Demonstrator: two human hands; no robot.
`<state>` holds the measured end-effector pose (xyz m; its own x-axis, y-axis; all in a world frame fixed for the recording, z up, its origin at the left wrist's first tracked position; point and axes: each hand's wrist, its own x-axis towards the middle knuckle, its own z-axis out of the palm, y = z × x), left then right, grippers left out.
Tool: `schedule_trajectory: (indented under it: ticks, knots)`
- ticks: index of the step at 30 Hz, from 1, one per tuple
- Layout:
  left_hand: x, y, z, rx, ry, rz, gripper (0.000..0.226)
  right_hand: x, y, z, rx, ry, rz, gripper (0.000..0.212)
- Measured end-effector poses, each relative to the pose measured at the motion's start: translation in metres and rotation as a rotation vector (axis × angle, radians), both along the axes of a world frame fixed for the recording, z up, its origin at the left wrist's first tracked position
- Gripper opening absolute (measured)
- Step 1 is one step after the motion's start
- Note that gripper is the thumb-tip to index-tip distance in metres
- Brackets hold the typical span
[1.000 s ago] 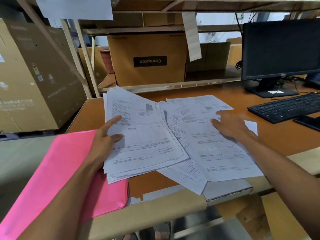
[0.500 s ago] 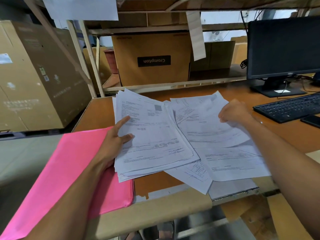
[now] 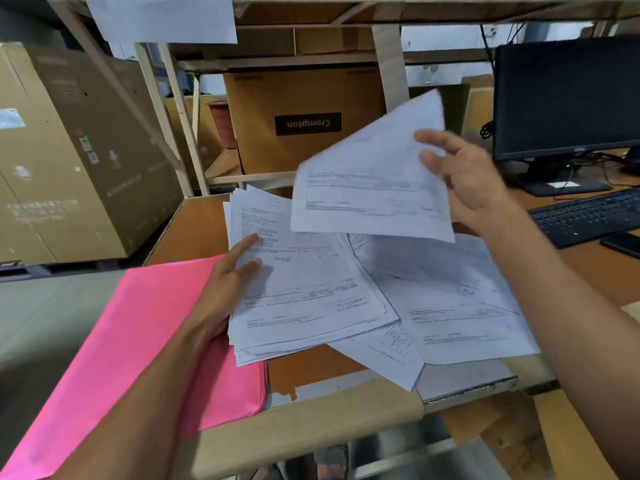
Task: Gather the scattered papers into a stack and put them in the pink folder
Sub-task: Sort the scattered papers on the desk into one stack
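White printed sheets are half gathered: a thick stack of white printed papers (image 3: pixel 304 285) lies on the orange-brown wooden desk (image 3: pixel 194 223), its left edge overlapping the flat, closed bright pink folder (image 3: pixel 138 341), and more loose white sheets (image 3: pixel 450 306) fan out to its right. The left hand (image 3: pixel 228 282) steadies the stack, thumb and forefinger spread flat on the top page and the other fingers curled under the edge. The right hand (image 3: pixel 471 181) holds a single white printed sheet (image 3: pixel 374 181) in the air above the pile, pinched at its right edge — the fingers show behind the paper, loosely extended.

To do this step well, I would lower the sheet squarely onto the stack, match its corners to the pages below, and keep the left hand pressing so nothing slides toward the folder.

A second ago the right hand lay flat on the scattered pages; half a second ago it was peeling one up — now that sheet is clear of the desk.
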<state>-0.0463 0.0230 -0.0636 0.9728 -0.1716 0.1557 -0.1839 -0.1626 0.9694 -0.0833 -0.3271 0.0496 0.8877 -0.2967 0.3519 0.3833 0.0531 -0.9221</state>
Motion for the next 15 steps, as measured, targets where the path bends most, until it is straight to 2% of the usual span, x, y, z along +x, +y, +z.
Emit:
schedule_trajectory:
  ticks: [1, 4, 5, 7, 8, 10, 12, 15]
  knots:
    - [0.001, 0.000, 0.000, 0.001, -0.007, 0.015, 0.040, 0.006, 0.006, -0.014, -0.020, 0.042, 0.055, 0.027]
    - [-0.006, -0.003, 0.005, -0.074, -0.002, 0.042, 0.040, 0.026, 0.026, -0.063, -0.537, 0.138, -0.074, 0.029]
    - [-0.008, -0.005, 0.007, -0.099, 0.010, 0.046, 0.048, 0.030, 0.035, -0.076, -0.623, 0.185, -0.094, 0.028]
    - [-0.009, -0.006, 0.008, -0.160, 0.057, 0.039, 0.068, 0.036, 0.055, -0.094, -0.661, 0.247, -0.089, 0.028]
    - [-0.009, -0.006, 0.007, -0.174, 0.069, 0.038, 0.067, 0.037, 0.066, -0.100, -0.675, 0.248, -0.074, 0.029]
    - [-0.007, -0.005, 0.005, -0.116, 0.048, 0.032, 0.052, 0.041, 0.082, -0.105, -0.733, 0.234, -0.038, 0.033]
    - [-0.004, -0.002, 0.003, -0.046, 0.028, 0.017, 0.070, 0.044, 0.088, -0.104, -0.769, 0.238, -0.015, 0.037]
    - [0.000, 0.003, 0.000, 0.014, -0.003, -0.025, 0.075, 0.052, 0.065, -0.101, -0.620, 0.259, -0.040, 0.030]
